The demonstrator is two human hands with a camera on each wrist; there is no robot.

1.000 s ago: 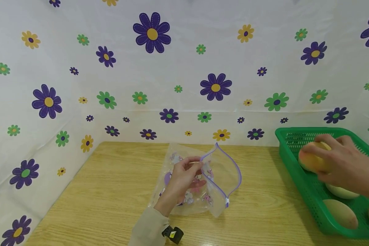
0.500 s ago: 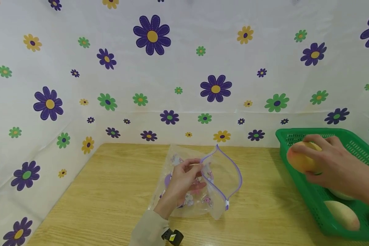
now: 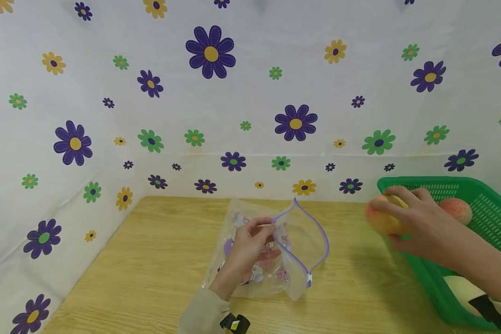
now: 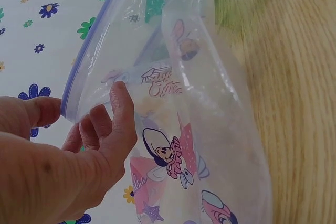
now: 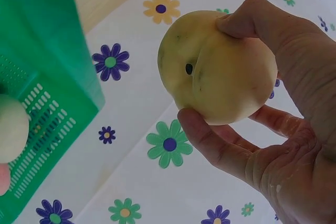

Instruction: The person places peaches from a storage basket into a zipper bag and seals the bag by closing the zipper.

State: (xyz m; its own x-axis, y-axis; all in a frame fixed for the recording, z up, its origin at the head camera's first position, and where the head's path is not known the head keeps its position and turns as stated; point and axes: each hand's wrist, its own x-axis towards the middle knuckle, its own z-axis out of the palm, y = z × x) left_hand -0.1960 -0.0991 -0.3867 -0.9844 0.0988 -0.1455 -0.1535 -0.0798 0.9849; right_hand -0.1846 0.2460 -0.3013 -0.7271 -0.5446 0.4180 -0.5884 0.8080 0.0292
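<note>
My left hand (image 3: 246, 250) pinches the purple zip edge of a clear zip bag (image 4: 226, 93) with cartoon prints. The bag lies on the wooden table, its mouth spread apart towards the right, with a white slider (image 3: 309, 278) at the near end of the zip. In my right hand (image 3: 426, 227) is a yellow and pink peach (image 3: 382, 218), gripped between thumb and fingers beside the basket's left rim, above the table. The right wrist view shows the peach's stem hollow (image 5: 189, 68), with fingertips around its sides.
A green plastic basket (image 3: 430, 290) stands at the right of the table. Inside are a reddish peach (image 3: 455, 210) at the back and a pale one (image 3: 461, 290) near the front, partly behind the right forearm. A flowered cloth (image 3: 250, 93) hangs behind the table.
My right hand has carried the peach out of the basket and leftwards over its rim, uncovering the reddish peach at the back. The left hand keeps its hold on the bag.
</note>
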